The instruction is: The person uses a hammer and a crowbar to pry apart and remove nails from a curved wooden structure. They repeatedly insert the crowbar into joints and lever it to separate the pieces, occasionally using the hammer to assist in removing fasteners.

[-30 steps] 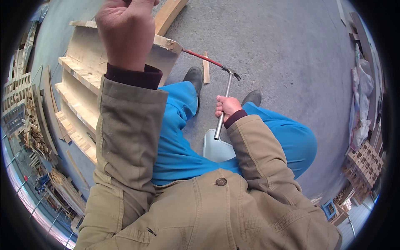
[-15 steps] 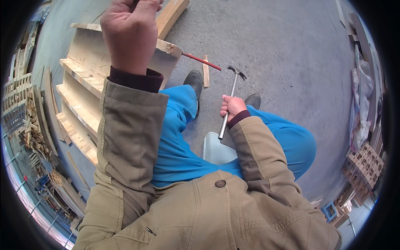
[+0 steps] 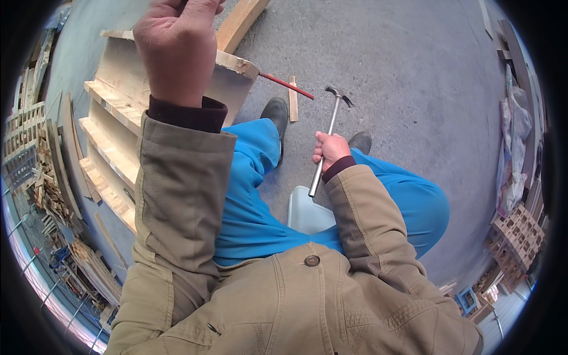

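Note:
My right hand [image 3: 332, 149] is wrapped round the metal handle of a claw hammer [image 3: 335, 113], its dark head pointing away from me above the floor. At the top edge, my left hand [image 3: 178, 53] is raised and closed. Its fingertips are partly cut off by the frame, and a small dark bit shows between them that I cannot make out. Beneath and beside that hand stands a wooden structure of boards and planks [image 3: 115, 106], set like a pallet on its side. A thick timber beam [image 3: 241, 25] lies just beyond it.
A red rod [image 3: 287, 86] sticks out from the boards, near a small wood strip [image 3: 293, 100] on the concrete floor. Between my legs is a pale plastic seat [image 3: 307, 213]. Scrap wood [image 3: 50, 177] is piled at the left, with a wooden pallet [image 3: 516, 236] and plastic sheeting [image 3: 513, 148] at right.
My left hand has shifted slightly to the left, still closed. The hammer's head has tilted a little and risen slightly, while my right hand keeps its hold.

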{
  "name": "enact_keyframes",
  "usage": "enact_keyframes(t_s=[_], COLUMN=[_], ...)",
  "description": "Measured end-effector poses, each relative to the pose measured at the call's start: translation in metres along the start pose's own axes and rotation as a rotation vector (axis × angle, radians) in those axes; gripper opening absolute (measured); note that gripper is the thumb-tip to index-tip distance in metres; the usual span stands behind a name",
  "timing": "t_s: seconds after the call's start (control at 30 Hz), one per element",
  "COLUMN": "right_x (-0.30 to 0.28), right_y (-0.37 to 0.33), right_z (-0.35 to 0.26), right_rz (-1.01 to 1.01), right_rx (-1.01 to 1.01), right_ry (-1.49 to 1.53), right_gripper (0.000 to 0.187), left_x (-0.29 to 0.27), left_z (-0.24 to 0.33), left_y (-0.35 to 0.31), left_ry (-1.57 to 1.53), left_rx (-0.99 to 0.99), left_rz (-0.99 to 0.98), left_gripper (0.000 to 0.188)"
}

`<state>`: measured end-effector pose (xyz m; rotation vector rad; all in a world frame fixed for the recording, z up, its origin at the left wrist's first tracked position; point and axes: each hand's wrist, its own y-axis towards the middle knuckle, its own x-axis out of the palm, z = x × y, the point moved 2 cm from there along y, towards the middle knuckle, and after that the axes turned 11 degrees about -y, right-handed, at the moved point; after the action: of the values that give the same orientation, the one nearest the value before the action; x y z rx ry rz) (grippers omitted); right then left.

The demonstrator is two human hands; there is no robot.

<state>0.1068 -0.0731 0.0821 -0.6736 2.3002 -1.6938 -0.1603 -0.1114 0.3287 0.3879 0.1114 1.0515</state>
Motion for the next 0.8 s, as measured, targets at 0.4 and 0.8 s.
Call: enact_keyframes(t_s=[0.4,0.8], right_x=[-0.001,0.004], right_y=[-0.002,0.003], right_z=[0.008,0.015], right_rz=[-0.131,-0.189], right_rx=[0.112,0.143], right_ry=[0.061,0.141], right_gripper=[0.013,0.017], left_x=[0.000,0.002], left_z=[-0.001,0.002], left_y=[0.000,-0.003], left_ry=[0.006,0.017], left_rx=[0.005,0.012], left_rz=[-0.029,-0.038], left_gripper=[0.013,0.013])
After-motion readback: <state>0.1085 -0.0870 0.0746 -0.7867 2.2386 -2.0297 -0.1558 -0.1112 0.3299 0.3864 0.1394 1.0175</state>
